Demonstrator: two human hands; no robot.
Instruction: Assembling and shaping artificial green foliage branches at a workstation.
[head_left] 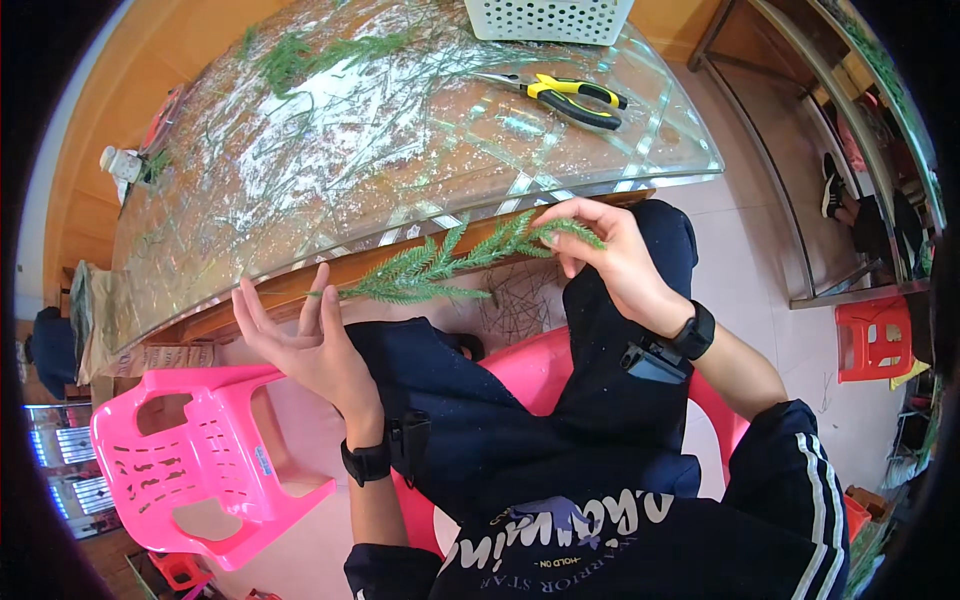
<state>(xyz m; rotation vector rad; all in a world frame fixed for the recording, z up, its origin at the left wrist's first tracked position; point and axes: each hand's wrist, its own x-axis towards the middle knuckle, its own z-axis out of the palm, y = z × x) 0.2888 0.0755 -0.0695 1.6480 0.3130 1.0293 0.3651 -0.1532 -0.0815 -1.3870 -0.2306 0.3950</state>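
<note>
A green artificial pine branch (430, 272) stretches between my hands, in front of the table's near edge and above my lap. My right hand (615, 255) pinches its leafy tip between thumb and forefinger. At the other end, the thin stem lies between the thumb and forefinger of my left hand (310, 335), whose other fingers are spread. Beyond the branch is the glass-topped table (450, 185), strewn with white flakes and loose green needles. Yellow-and-black pliers (575, 100) rest on it, their long jaws pointing left.
A white perforated basket (548, 22) stands at the table's far edge, near loose greenery (290, 62). At left are a pink plastic chair (200, 460) and a small white bottle (122, 162). A red stool (875, 340) stands at right, below a metal-framed rack (775, 150). A person's foot (832, 190) shows there.
</note>
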